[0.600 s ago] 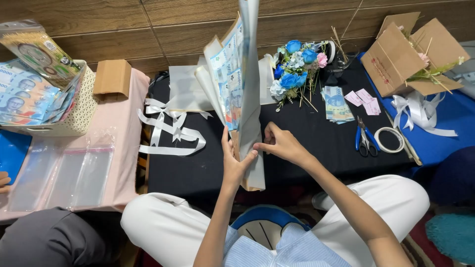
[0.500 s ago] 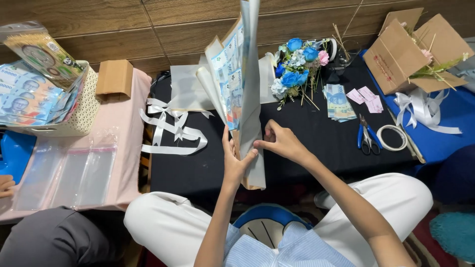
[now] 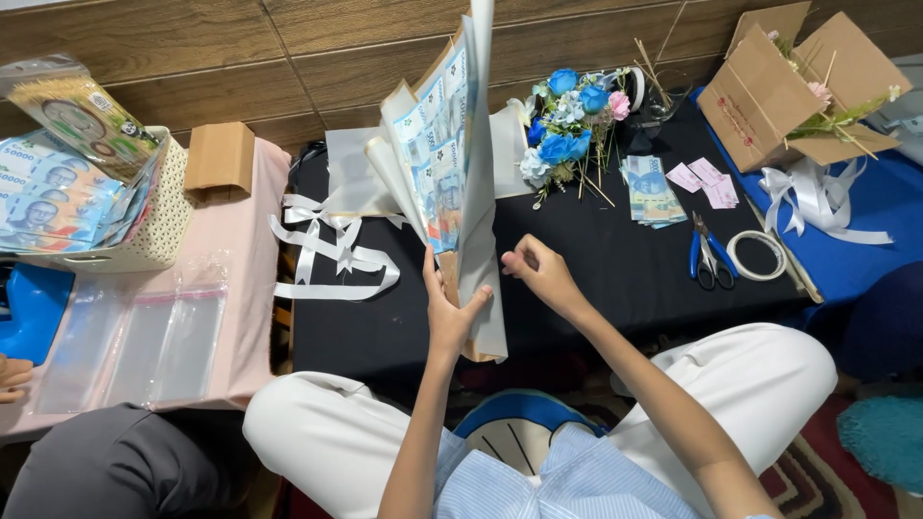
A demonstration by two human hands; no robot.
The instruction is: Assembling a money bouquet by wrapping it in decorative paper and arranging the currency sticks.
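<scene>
White wrap [image 3: 478, 240] grasped by left hand [image 3: 450, 312]; right hand [image 3: 538, 271] pinched closed beside. Advise firm stem grip, even folds.

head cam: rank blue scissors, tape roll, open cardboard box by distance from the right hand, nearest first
1. Blue scissors, on the black cloth to the right of the right hand.
2. Tape roll, just beyond the scissors.
3. Open cardboard box, far upper right.
</scene>
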